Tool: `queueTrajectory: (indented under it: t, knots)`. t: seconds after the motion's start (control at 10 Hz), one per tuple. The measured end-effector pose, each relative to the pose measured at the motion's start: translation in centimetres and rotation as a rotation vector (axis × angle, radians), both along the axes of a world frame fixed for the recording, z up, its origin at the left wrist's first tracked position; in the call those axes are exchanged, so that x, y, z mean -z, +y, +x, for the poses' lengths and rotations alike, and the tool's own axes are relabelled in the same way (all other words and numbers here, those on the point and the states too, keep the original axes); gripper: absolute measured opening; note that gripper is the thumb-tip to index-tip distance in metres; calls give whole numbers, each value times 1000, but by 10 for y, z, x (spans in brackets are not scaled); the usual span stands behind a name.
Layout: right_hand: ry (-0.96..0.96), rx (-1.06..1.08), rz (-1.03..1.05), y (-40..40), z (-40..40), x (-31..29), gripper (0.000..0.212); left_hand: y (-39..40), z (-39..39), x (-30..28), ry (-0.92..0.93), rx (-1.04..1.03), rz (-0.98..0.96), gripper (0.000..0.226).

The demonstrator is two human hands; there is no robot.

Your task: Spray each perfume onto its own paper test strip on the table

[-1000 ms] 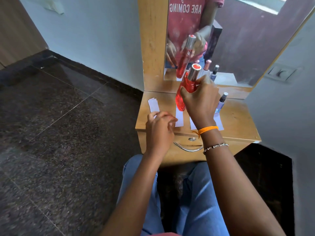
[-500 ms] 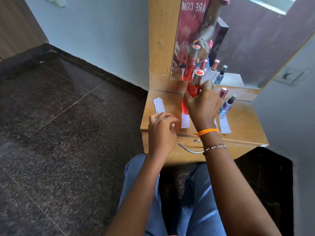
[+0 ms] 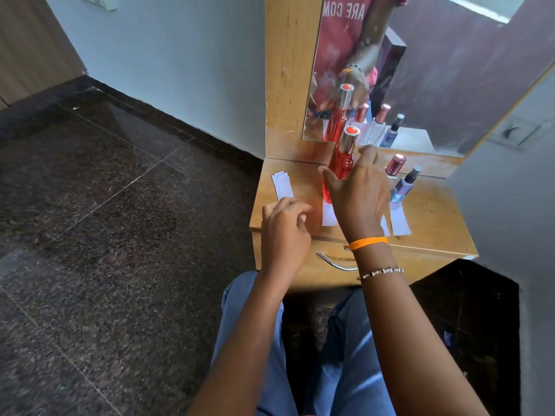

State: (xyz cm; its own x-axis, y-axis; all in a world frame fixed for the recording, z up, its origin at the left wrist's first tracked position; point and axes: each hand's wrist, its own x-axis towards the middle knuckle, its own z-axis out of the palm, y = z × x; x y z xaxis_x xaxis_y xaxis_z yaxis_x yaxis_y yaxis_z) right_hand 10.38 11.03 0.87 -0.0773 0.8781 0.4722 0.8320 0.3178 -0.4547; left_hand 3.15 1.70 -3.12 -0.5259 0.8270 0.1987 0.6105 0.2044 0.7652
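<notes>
The right hand (image 3: 357,193) hides the red perfume bottle's (image 3: 341,163) base and most of one test strip (image 3: 329,214). Its fingers, earlier wrapped round the bottle, now spread wide — the bottle stands mid-table (image 3: 435,223). The left hand (image 3: 285,226) stays loosely curled at the front edge, holding nothing.

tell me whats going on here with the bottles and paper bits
A person sits at a small wooden dressing table testing perfumes. Their right hand is around a tall red perfume bottle standing at the head of a white paper strip, fingers spread and loose rather than clamped. The left hand rests loosely curled at the table's front edge, holding nothing visible. A pink-capped bottle and a blue bottle stand to the right, and spare strips lie to the left.
</notes>
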Motion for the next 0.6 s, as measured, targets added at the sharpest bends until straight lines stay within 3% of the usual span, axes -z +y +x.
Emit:
queueTrajectory:
  t: [0.1, 0.2, 0.3, 0.4, 0.6]
  knots:
    - [122, -105, 145, -25, 3, 4, 34, -3, -7, -3, -37, -72, 8, 39]
    - [259, -322, -8, -32, -10, 17, 19, 0, -23, -6, -164, -149, -19, 40]
    - [210, -395, -356, -24, -22, 31, 39, 3, -33, -6, -257, -132, -107, 44]
    - [242, -426, -526, -23, -28, 36, 44, 5, -41, -3, -321, -115, -161, 45]
    - [306, -467, -604, -23, -38, 40, 43, 7, -44, -9, -347, -112, -176, 44]
